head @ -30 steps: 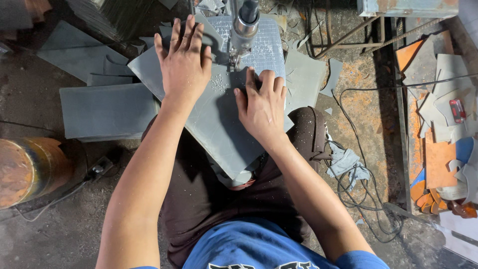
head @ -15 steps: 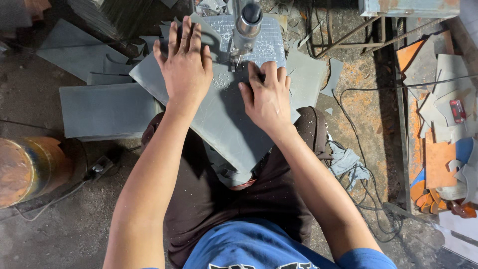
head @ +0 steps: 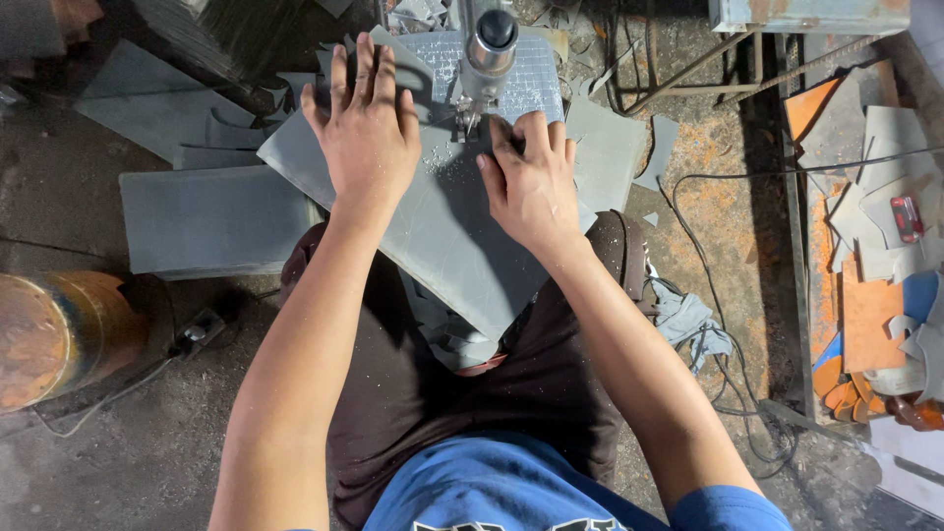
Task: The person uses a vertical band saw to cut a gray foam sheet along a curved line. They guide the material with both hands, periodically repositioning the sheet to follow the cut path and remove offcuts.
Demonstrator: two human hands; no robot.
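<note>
A large grey sheet (head: 447, 241) lies flat on the small metal table (head: 536, 74) of a cutting machine, its near corner hanging over my lap. My left hand (head: 369, 133) presses flat on the sheet's far left part, fingers spread. My right hand (head: 531, 182) presses flat on the sheet just right of the machine's vertical head (head: 487, 49), fingertips close to the blade area. Small chips lie on the sheet around the cut. Neither hand grips anything.
More grey sheets (head: 211, 216) are stacked on the floor at left. A rusty round drum (head: 59, 334) stands at lower left. Cables (head: 718, 295) run across the floor at right. Orange and grey offcuts (head: 875, 285) fill a tray at the far right.
Both hands have slid the grey sheet a little farther away toward the machine's head. The sheet's near corner has moved up my lap.
</note>
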